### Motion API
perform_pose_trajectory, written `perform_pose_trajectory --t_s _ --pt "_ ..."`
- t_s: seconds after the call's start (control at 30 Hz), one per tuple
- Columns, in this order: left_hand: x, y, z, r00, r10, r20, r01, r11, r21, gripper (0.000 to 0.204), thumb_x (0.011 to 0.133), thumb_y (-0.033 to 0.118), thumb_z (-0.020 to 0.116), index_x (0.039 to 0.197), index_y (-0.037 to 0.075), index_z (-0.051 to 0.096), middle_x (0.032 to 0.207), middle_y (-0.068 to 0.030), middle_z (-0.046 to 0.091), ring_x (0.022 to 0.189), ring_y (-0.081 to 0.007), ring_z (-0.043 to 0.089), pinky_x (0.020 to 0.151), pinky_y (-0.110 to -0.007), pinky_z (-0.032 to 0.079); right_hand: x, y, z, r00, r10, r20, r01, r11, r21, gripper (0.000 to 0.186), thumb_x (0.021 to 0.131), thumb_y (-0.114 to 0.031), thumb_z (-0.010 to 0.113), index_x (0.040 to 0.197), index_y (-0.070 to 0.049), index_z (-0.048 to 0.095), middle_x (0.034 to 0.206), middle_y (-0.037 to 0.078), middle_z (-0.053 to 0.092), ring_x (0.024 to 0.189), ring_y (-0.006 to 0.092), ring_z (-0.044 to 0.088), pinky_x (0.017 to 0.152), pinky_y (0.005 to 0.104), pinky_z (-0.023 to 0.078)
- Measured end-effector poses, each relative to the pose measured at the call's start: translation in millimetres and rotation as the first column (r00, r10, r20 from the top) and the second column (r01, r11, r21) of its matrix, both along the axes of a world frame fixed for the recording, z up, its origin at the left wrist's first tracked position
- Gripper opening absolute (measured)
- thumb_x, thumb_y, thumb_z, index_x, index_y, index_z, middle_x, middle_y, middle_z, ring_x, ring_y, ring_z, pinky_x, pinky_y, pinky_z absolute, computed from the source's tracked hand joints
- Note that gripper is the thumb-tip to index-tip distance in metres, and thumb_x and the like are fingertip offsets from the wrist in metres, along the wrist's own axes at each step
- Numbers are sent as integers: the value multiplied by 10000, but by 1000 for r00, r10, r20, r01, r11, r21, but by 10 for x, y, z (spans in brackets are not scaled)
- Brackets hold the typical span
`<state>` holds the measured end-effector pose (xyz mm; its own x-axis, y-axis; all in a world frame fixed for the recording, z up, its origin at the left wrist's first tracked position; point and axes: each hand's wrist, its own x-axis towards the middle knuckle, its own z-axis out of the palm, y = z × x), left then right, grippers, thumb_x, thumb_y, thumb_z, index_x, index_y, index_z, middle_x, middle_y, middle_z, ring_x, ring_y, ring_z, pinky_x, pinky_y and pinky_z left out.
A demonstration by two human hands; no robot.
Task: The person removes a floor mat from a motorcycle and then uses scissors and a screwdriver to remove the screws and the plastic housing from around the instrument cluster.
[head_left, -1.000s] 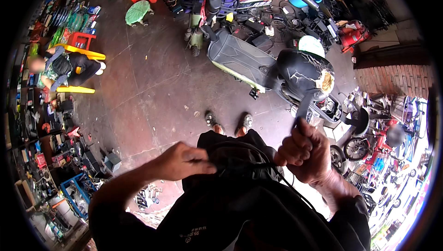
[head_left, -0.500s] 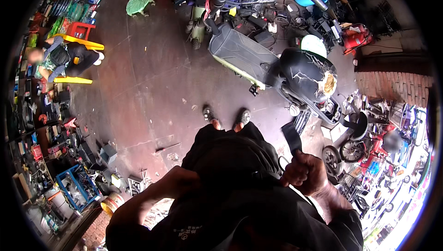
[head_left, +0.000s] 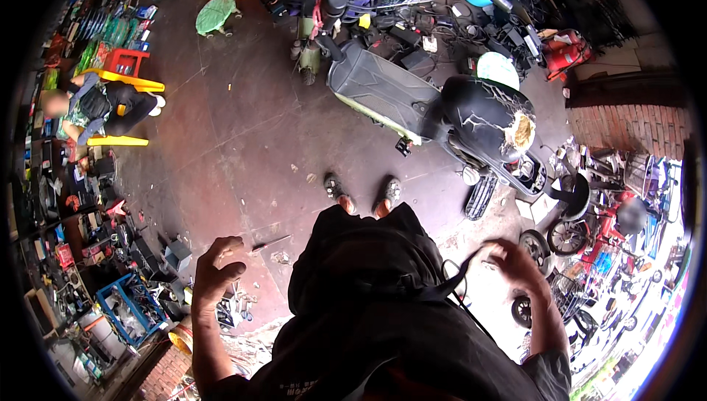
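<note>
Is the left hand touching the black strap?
Apart. The head view shows floor plainly between the open left hand and the strap.

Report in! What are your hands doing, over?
Left hand open, empty. Right hand at black strap, grip unclear. Strap runs from waist. Scooter ahead, apart from both hands.

From the wearer's head, the fisheye camera looks steeply down and forward — close above both hands (head_left: pixel 216 276) on the near side of the scooter (head_left: pixel 383 83), farther from the floor (head_left: pixel 206 136) left of it and the brick wall (head_left: pixel 626 127) right of it.
</note>
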<state>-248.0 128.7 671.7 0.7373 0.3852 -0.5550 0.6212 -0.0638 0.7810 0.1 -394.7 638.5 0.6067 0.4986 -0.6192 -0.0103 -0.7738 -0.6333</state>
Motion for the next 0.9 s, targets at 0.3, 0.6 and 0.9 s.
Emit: perform_pose_trajectory --t_s 0.3,0.6,0.9 --pt "251 -913 -118 876 -411 -251 254 837 -485 264 890 223 670 785 -19 665 651 -49 633 654 -79 583 623 -257 473 145 854 953 724 503 -472 -508 852 128 495 930 -490 565 790 -25 659 605 131 574 597 200 578 573 370 433" --pt "784 -1434 -246 995 -39 95 78 895 -440 203 893 169 641 933 -30 643 819 -51 635 735 -90 551 677 -253 453 -208 1209 568 944 67 -322 107 862 495 289 970 -297 574 981 -14 633 800 20 615 865 127 551 759 282 410" --pt "1657 -1365 285 587 -504 633 504 840 201 196 799 60 706 976 20 632 1241 -177 593 1213 -321 518 1013 -476 373 -178 1774 551 746 80 -661 255 882 395 191 948 -147 520 1058 9 526 868 96 606 847 164 570 739 330 446"
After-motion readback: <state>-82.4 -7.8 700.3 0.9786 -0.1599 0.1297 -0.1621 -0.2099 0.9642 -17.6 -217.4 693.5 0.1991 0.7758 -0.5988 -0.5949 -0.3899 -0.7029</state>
